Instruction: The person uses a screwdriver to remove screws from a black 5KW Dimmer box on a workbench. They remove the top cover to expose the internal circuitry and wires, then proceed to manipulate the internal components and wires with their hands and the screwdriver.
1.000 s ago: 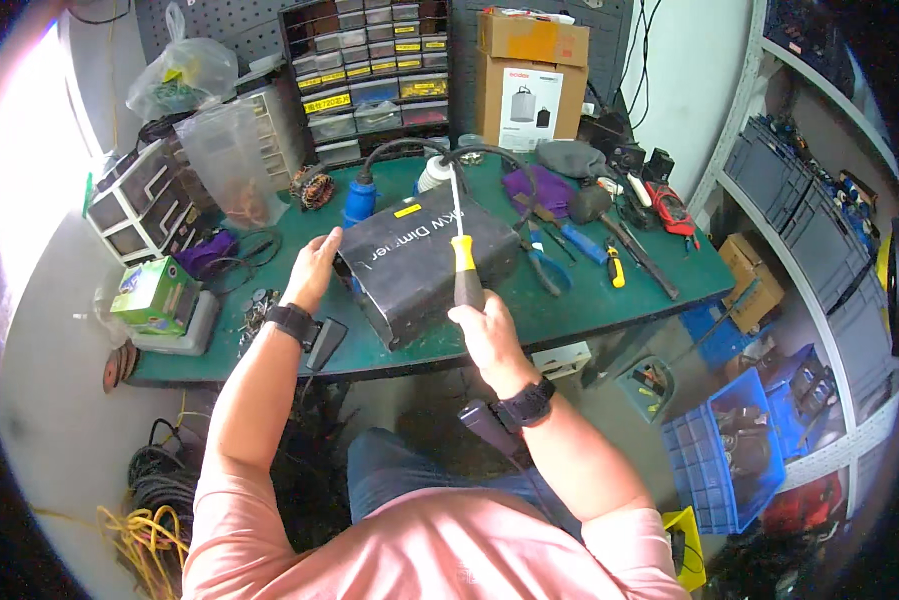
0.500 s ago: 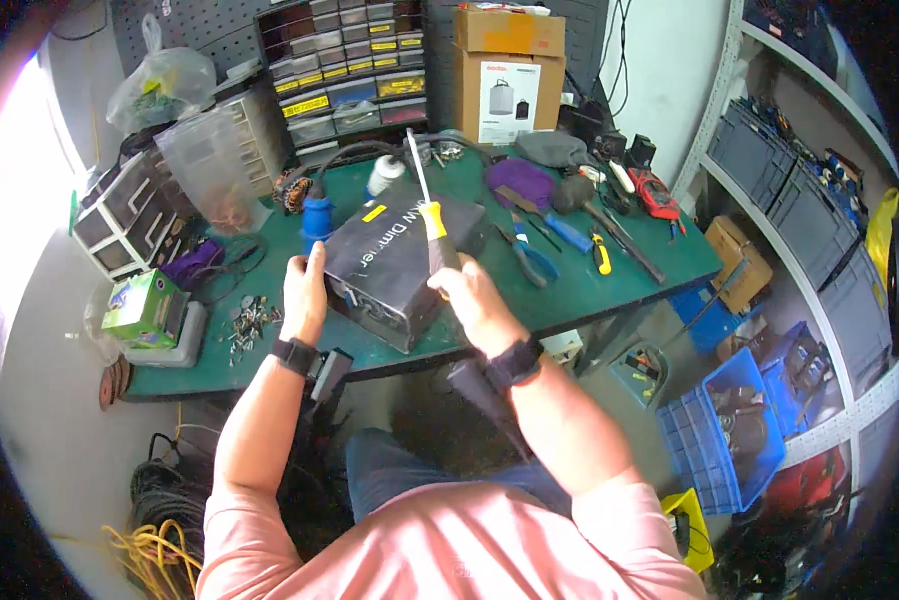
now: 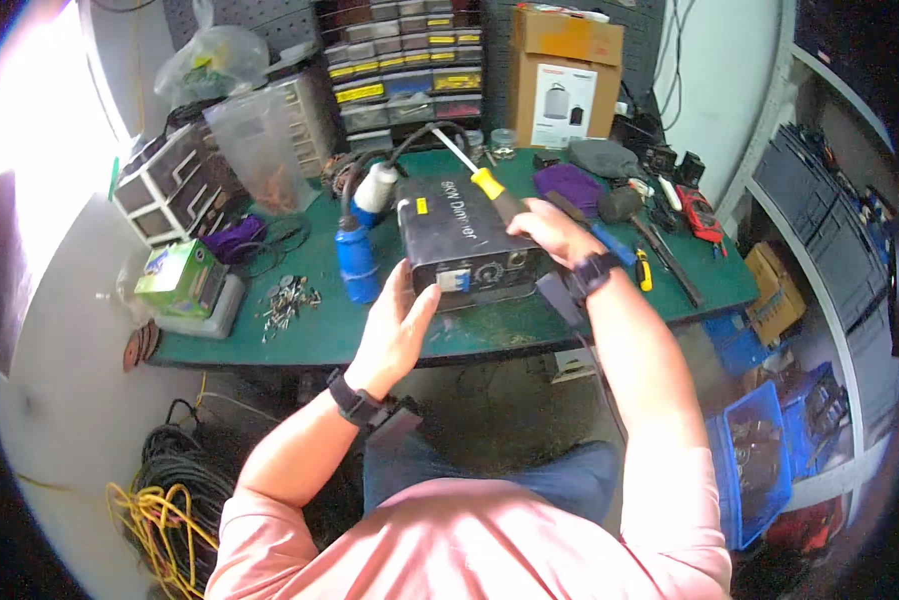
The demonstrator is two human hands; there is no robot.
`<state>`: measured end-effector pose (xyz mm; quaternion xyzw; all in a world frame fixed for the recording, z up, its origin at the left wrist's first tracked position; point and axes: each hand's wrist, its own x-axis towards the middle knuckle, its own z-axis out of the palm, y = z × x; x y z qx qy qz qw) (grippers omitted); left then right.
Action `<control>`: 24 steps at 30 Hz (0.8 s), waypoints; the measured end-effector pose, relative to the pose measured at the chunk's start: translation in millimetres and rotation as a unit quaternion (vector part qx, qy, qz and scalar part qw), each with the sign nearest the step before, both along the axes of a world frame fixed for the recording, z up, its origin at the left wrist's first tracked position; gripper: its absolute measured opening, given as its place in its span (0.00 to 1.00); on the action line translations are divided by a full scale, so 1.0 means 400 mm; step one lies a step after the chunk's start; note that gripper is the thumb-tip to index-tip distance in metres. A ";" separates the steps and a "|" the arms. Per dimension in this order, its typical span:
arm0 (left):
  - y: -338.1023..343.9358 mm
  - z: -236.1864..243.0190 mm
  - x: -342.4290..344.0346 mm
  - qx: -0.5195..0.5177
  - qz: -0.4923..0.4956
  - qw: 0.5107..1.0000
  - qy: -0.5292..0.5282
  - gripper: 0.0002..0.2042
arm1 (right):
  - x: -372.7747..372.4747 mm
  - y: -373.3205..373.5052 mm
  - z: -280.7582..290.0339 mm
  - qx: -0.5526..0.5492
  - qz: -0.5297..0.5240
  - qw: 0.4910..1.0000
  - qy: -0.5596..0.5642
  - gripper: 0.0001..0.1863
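Observation:
A black dimmer box [image 3: 454,245] rests on the green workbench [image 3: 469,340], its front panel with a round socket facing me. My left hand [image 3: 394,330] is at its near left corner, thumb and fingers apart; whether it touches the casing is hard to tell. In my right hand [image 3: 561,232] is a screwdriver [image 3: 489,184] with a yellow and dark handle, its shaft pointing away and left above the box. This hand lies over the box's right side. Left of the box are a blue plug [image 3: 356,265] on a black cable and a white-and-blue connector [image 3: 375,190].
A pile of screws [image 3: 289,305] and a green carton [image 3: 176,275] occupy the bench's left. At right lie a hammer [image 3: 669,262], yellow-handled pliers [image 3: 643,270] and a red multimeter [image 3: 698,215]. Small-parts drawers [image 3: 409,70] and a cardboard box [image 3: 566,80] stand behind.
The dimmer box has turned so its front panel faces me and now sits flatter on the bench. My left hand has opened away from its side; the screwdriver tilts further left.

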<state>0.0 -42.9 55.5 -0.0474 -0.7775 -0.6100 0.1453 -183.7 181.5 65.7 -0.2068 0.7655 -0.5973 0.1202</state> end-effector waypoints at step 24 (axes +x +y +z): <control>-0.392 0.076 -0.305 0.010 -0.030 0.988 -0.154 0.36 | 0.425 -0.078 -0.040 -0.210 -0.091 0.966 -0.117 0.16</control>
